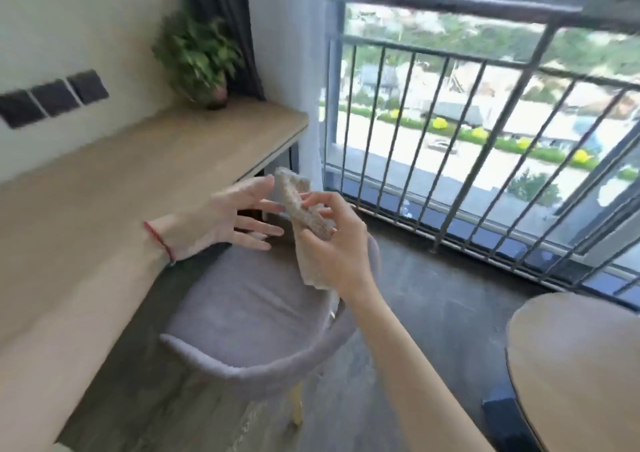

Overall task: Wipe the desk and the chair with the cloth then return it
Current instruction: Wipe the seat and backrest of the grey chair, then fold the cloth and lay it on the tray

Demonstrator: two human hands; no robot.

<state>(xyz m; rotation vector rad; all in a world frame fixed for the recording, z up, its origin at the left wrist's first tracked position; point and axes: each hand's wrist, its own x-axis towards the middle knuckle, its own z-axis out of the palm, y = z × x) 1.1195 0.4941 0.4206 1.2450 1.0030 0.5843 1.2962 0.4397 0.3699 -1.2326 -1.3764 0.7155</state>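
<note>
A crumpled beige cloth hangs in the air above the chair, pinched by my right hand between thumb and fingers. My left hand is just left of the cloth with its fingers spread, fingertips near the cloth but not gripping it. A red string circles the left wrist. The long wooden desk runs along the wall on the left. Below my hands stands the grey upholstered chair with a curved low back, partly pushed toward the desk.
A potted green plant stands at the desk's far end, by a dark curtain. Dark wall sockets sit above the desk. A barred window railing fills the right. A round wooden table is at the lower right.
</note>
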